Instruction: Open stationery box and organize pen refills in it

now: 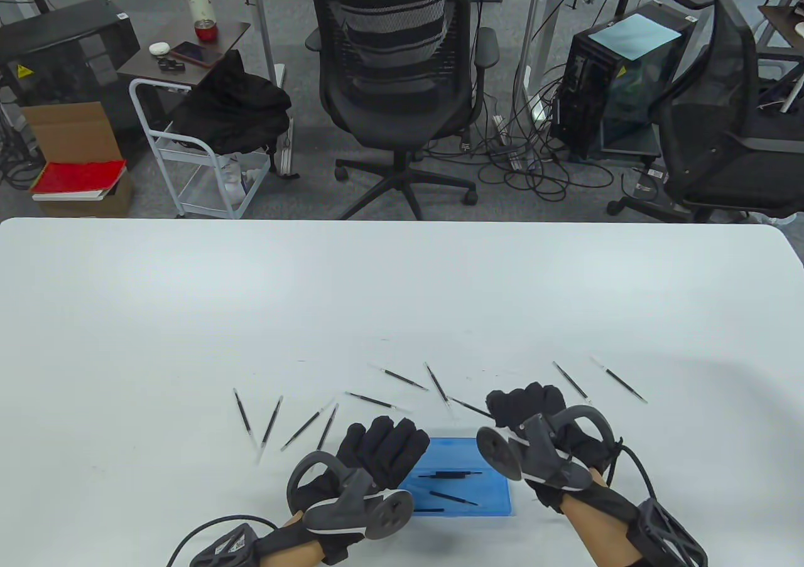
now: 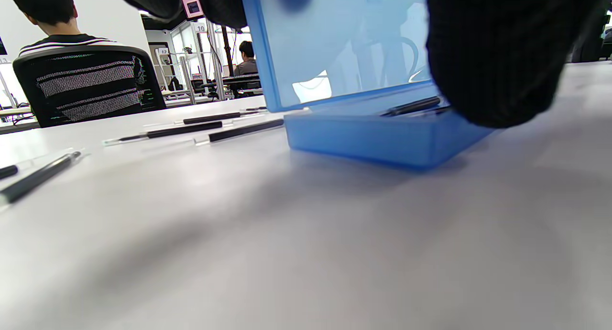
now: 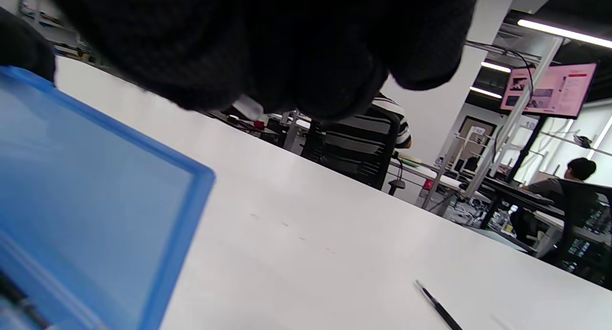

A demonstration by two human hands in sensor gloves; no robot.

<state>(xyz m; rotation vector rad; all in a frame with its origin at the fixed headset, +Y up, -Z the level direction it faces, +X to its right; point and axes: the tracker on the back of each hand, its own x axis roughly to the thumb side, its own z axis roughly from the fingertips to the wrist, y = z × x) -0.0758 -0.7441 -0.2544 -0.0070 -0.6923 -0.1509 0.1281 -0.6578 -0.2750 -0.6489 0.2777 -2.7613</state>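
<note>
The stationery box [image 1: 461, 485] is translucent blue plastic, smooth and glossy. The tabletop [image 1: 402, 291] looks matt white. Both hands wear black knitted cloth gloves [image 1: 386, 444].

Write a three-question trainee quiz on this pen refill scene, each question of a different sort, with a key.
1. True or false: the blue stationery box already holds some pen refills.
2. Which hand's fingers hold the raised box lid? A) left hand B) right hand C) neither
3. Fill in: most loose refills lie on the white ____, beyond the box.

Key: 1 true, since dark refills show inside the box in the table view. 2 A, as the left wrist view shows gloved fingers at the lid's top edge. 3 table.
</note>
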